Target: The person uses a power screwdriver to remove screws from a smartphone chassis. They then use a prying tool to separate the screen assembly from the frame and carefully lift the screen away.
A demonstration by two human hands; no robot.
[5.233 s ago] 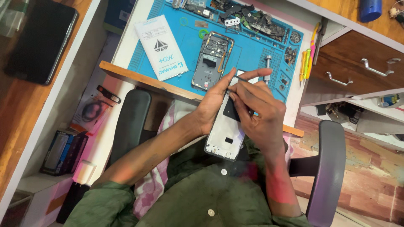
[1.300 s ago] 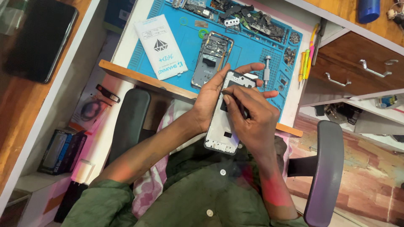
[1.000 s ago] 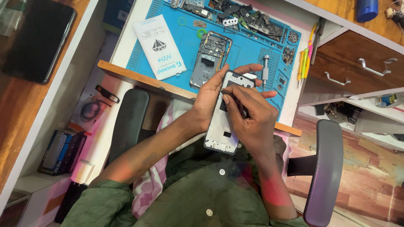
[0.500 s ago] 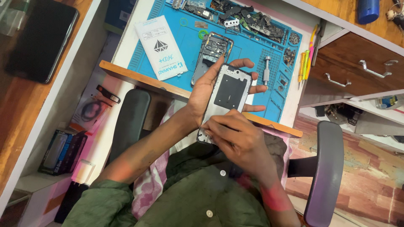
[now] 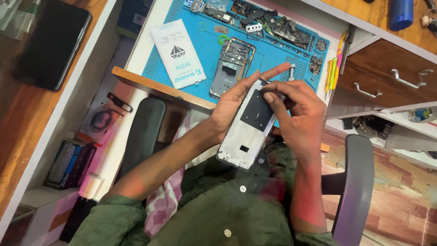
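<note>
My left hand [image 5: 234, 102] holds a white phone frame [image 5: 248, 125] with a dark square patch, above my lap in front of the desk edge. My right hand [image 5: 298, 116] is on the frame's upper right corner, fingertips pinched on a small dark part or tool there; I cannot tell which. On the blue work mat [image 5: 205, 50] lies a second opened phone body [image 5: 231, 68] with its inner parts showing, just beyond my left fingertips.
A white packet [image 5: 178, 53] lies on the mat's left. Loose phone parts [image 5: 268, 23] fill the mat's far edge. Screwdrivers [image 5: 334, 68] lie at its right. Wooden drawers [image 5: 391, 79] stand right, a dark phone [image 5: 52, 43] lies left. Chair armrests [image 5: 353, 182] flank me.
My right hand dropped to the frame's lower end half a second ago and is now back at its upper right corner. The frame stays held in my left hand.
</note>
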